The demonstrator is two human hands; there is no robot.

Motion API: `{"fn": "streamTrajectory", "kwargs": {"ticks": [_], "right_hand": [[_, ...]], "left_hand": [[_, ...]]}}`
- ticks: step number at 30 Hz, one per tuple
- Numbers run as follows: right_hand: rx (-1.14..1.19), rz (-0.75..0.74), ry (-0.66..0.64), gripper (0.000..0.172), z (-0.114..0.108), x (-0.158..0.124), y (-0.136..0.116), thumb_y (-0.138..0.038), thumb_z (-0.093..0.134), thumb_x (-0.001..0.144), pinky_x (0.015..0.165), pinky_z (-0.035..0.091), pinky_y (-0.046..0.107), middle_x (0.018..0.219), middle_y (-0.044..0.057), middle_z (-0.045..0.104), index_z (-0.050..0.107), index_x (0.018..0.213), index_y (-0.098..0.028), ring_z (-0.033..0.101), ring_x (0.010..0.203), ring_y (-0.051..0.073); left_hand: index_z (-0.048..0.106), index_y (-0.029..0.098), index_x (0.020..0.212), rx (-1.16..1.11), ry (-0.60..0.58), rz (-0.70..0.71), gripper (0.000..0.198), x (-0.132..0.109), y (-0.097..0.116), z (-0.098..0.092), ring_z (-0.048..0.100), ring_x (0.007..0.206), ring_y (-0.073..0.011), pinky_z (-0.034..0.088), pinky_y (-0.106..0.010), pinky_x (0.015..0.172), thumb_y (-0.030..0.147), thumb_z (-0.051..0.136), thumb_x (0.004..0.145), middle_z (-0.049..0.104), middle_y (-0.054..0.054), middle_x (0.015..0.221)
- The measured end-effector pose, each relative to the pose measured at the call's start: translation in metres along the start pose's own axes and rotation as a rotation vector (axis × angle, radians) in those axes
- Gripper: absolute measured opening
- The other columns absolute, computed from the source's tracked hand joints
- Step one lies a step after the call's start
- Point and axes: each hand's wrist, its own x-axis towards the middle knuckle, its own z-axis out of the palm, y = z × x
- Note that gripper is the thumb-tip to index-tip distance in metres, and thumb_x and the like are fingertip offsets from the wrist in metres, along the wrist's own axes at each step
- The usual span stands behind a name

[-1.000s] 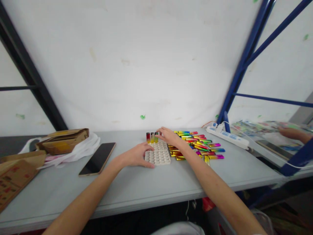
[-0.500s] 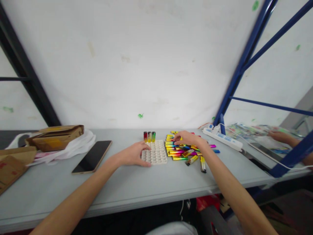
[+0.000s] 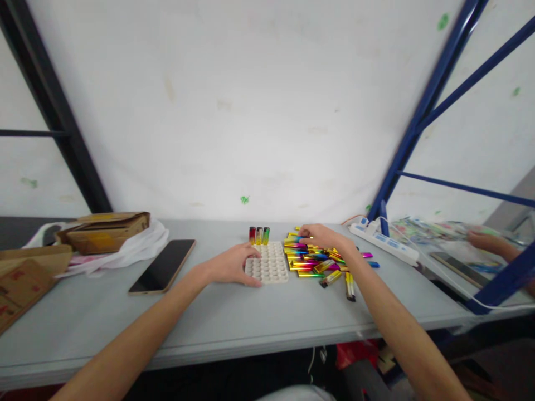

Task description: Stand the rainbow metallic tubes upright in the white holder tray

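Observation:
A white tray (image 3: 273, 267) with rows of round holes lies on the table. My left hand (image 3: 234, 264) holds its left side, thumb at the near corner and fingers at the far left. Three lighters (image 3: 259, 235), red, clear-yellow and green, stand upright at the tray's far edge. To the right spreads a loose pile of shiny lighters (image 3: 311, 264) in gold, pink, green and blue. Over the pile's far left part, my right hand (image 3: 320, 235) has its fingers bent down and closed on a lighter, which the hand partly hides.
A phone (image 3: 163, 266) lies left of the tray, beside cardboard boxes (image 3: 108, 231) and a white plastic bag (image 3: 156, 239). A power strip (image 3: 384, 242) with cables sits at the right by a blue metal frame (image 3: 413, 131). Another person's hand (image 3: 480, 240) shows beyond it.
The whole view has shifted slightly, so the scene sits a little further right. My right hand's fingers have moved a little over the pile; my left hand stays at the tray.

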Motion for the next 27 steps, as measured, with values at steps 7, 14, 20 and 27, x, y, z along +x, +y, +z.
{"fn": "streamTrajectory", "kwargs": {"ticks": [7, 14, 20, 27], "right_hand": [[0.648, 0.033, 0.339, 0.038, -0.007, 0.019, -0.008, -0.047, 0.067, 0.084, 0.082, 0.05, 0.03, 0.109, 0.007, 0.072, 0.071, 0.108, -0.018, 0.064, 0.097, 0.02], [1.26, -0.018, 0.411, 0.043, 0.022, 0.044, -0.056, -0.061, 0.068, 0.082, 0.08, 0.054, 0.033, 0.101, 0.004, 0.067, 0.057, 0.103, -0.025, 0.065, 0.092, 0.019], [1.182, 0.048, 0.346, 0.039, 0.049, 0.043, -0.079, -0.065, 0.055, 0.088, 0.047, 0.034, 0.019, 0.062, -0.01, 0.035, 0.05, 0.101, -0.029, 0.033, 0.047, 0.008], [0.694, 0.152, 0.644, 0.048, 0.071, 0.052, -0.075, -0.063, 0.045, 0.088, 0.051, 0.028, 0.025, 0.055, -0.005, 0.036, 0.044, 0.063, -0.022, 0.035, 0.053, 0.011]], "left_hand": [[0.064, 0.019, 0.119, -0.013, -0.003, -0.007, 0.073, -0.001, 0.004, -0.004, 0.061, 0.106, -0.0292, 0.049, -0.035, 0.091, 0.068, 0.077, 0.066, 0.065, -0.009, 0.118], [0.063, 0.02, 0.119, -0.02, 0.008, 0.013, 0.072, -0.002, 0.002, -0.003, 0.06, 0.107, -0.0286, 0.049, -0.036, 0.092, 0.068, 0.077, 0.067, 0.064, -0.01, 0.117], [0.063, 0.02, 0.12, 0.001, 0.002, 0.012, 0.073, -0.002, 0.002, -0.003, 0.061, 0.104, -0.0285, 0.049, -0.037, 0.092, 0.07, 0.075, 0.068, 0.065, -0.009, 0.117], [0.063, 0.02, 0.12, 0.002, 0.002, 0.0, 0.073, -0.002, 0.005, -0.004, 0.062, 0.104, -0.0287, 0.049, -0.036, 0.091, 0.069, 0.075, 0.068, 0.066, -0.009, 0.116]]}}
